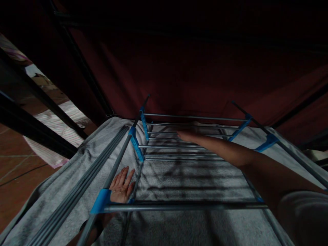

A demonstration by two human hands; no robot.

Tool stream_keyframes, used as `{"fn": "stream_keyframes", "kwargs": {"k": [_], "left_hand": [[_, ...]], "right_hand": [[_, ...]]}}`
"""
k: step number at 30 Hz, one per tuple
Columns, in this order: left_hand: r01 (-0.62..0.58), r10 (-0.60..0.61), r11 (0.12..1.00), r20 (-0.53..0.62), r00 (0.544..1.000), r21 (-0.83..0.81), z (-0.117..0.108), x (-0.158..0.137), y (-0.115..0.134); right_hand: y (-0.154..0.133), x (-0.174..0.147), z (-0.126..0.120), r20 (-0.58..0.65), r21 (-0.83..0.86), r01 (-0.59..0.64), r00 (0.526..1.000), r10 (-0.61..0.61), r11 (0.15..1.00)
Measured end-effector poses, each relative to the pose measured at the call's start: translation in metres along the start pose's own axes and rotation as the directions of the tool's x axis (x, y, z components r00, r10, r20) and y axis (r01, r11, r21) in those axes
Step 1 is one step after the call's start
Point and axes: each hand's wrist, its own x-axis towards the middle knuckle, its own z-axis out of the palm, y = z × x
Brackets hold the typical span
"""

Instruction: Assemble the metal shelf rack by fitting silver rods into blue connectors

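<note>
A rack of grey metal tubes (120, 159) with blue plastic joints (101, 201) stands over a grey blanket (184, 177). My left hand (121, 187) is open, its fingers spread, beside the left tube and just behind the near crossbar (184, 206). It holds nothing. A dark band circles that wrist. My right arm reaches across the rack from the right. My right hand (186, 135) is at the thin metal rods (161, 133) in the far part, and looks closed around one; its fingers are dim. Blue slotted brackets (137, 147) carry the rods' left ends.
Several loose grey tubes (84, 182) lie side by side on the blanket, left of the rack. Dark red cloth (192, 75) hangs behind it. Dark metal bars (38, 131) cross the left side, with a striped cloth (53, 136) on the reddish floor (20, 171) beyond.
</note>
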Motion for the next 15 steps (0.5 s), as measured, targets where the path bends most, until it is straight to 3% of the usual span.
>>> {"fn": "stream_keyframes", "kwargs": {"k": [7,11,15], "left_hand": [[-0.002,0.002,0.993,-0.007,1.000,-0.118,-0.002,0.004,-0.007],[0.021,-0.018,0.954,0.015,1.000,-0.299,-0.029,0.020,-0.010],[0.051,-0.059,0.928,-0.010,0.998,-0.370,-0.058,0.066,-0.021]], "right_hand": [[-0.007,0.005,0.004,-0.017,-0.043,-0.056,0.998,0.056,0.997],[-0.005,0.009,0.009,-0.008,-0.033,-0.053,0.999,0.053,0.998],[-0.004,0.010,0.010,-0.001,-0.032,-0.052,0.999,0.052,0.998]]}}
